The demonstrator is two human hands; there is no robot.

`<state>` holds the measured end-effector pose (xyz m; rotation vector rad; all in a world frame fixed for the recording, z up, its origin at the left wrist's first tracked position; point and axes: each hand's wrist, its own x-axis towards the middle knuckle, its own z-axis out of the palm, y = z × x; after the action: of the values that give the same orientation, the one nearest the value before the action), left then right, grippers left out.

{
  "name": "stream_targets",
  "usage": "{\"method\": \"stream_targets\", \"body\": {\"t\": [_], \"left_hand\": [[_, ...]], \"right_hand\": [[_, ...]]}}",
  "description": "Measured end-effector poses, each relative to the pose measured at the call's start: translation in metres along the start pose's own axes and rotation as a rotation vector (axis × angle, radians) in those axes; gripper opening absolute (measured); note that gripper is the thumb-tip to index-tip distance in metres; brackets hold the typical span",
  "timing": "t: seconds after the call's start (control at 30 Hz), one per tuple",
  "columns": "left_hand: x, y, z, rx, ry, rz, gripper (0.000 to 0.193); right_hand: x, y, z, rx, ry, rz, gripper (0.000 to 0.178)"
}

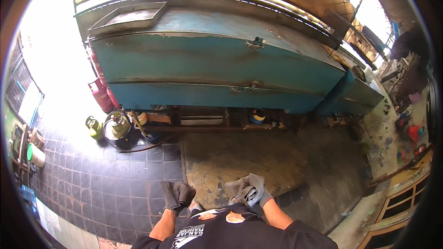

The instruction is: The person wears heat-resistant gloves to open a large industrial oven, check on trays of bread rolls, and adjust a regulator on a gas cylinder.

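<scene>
Low in the head view, both of my forearms reach forward with knitted coverings at the wrists. My left hand [174, 206] is closed on a dark grey-brown cloth [177, 192], whose folds hide the fingers. My right hand [264, 197] grips a lighter grey folded cloth [244, 186], and its fingers are mostly covered too. The hands are apart, one on each side of my feet as seen from above. Across from me stands a long blue-green metal cabinet [207, 60] with a latch [255, 43] on its front. Neither hand touches it.
A shallow metal tray [131, 18] lies on the cabinet's top left. Pink gas cylinders [101, 94] and green ones [121, 125] stand at its left end, with a hose [152, 147] looping over the tiled floor [110, 175]. A white bucket [36, 155] sits far left; a wooden-framed window [406, 200] is at right.
</scene>
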<state>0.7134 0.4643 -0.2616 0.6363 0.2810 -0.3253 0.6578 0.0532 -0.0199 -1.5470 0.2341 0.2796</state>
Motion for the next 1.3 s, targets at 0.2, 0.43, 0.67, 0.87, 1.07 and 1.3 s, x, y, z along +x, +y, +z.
{"method": "stream_targets", "body": {"t": [0.2,0.43,0.67,0.87,1.07,1.3], "left_hand": [[-0.043,0.011,0.078,0.212,-0.125,0.008,0.058],[-0.060,-0.032,0.111,0.266,-0.092,0.094,0.053],[-0.105,-0.094,0.139,0.307,-0.014,0.171,0.049],[-0.162,-0.134,0.136,0.309,0.071,0.203,0.046],[-0.187,-0.145,0.114,0.353,0.084,0.298,0.044],[-0.195,-0.078,0.203,1.557,0.335,0.685,0.021]], "right_hand": [[0.011,0.021,-0.035,0.061,-0.062,-0.002,0.020],[0.005,0.058,-0.103,0.169,-0.136,0.058,0.020],[-0.007,0.126,-0.187,0.238,-0.187,0.263,0.022],[0.009,0.155,-0.227,0.240,-0.275,0.385,0.024],[0.049,0.149,-0.212,0.328,-0.434,0.403,0.027],[0.082,0.109,-0.150,0.720,-0.942,0.524,0.035]]}}
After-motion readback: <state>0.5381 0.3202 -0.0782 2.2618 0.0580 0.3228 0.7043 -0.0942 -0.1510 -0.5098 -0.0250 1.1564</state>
